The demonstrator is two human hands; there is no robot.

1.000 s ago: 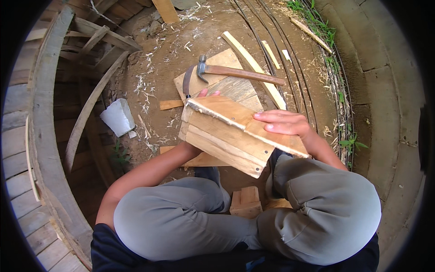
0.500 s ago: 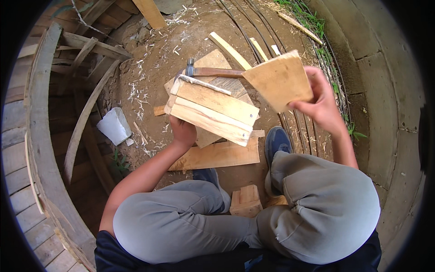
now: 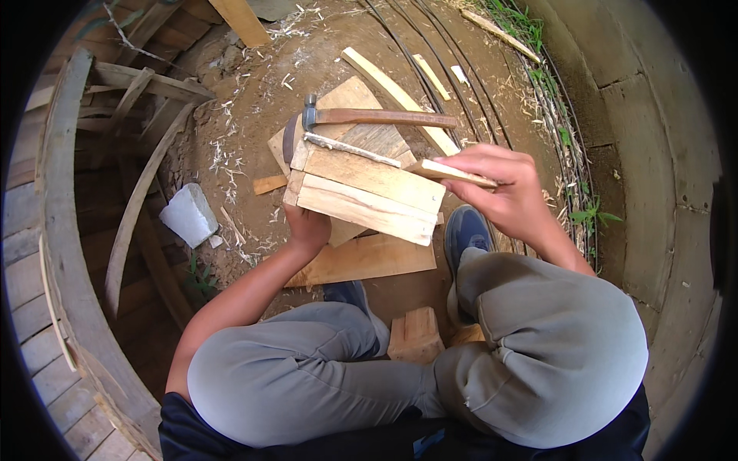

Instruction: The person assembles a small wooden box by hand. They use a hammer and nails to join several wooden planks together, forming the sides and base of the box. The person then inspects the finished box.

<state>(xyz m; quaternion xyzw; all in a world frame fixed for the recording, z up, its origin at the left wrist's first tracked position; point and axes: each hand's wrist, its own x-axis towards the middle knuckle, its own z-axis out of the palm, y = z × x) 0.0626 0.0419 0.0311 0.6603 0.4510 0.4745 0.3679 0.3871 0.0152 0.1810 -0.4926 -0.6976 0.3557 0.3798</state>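
Observation:
My left hand (image 3: pixel 309 228) grips the near left end of a nailed wooden box (image 3: pixel 369 188) made of pale planks, its fingers partly hidden under it. My right hand (image 3: pixel 503 180) pinches a small flat wooden board (image 3: pixel 453 174), now seen nearly edge-on. That board's left end is at the box's upper right corner; whether they touch I cannot tell. Behind the box, a hammer (image 3: pixel 384 117) with a brown wooden handle lies across flat boards (image 3: pixel 350 94). A dark curved metal piece (image 3: pixel 290 140) shows beside the hammer's head.
A plank (image 3: pixel 377 260) lies before my feet, with a wooden block (image 3: pixel 415 335) between them. Left are a whitish stone (image 3: pixel 189 215) and a curved wooden frame (image 3: pixel 65 200). Long dark rods (image 3: pixel 461 61) and a pale strip (image 3: pixel 392 88) lie beyond; a wall (image 3: pixel 646 154) stands right.
My right hand has moved left and slightly down, turning the small board from face-on to edge-on and bringing it to the box. The left hand still holds the box, barely shifted.

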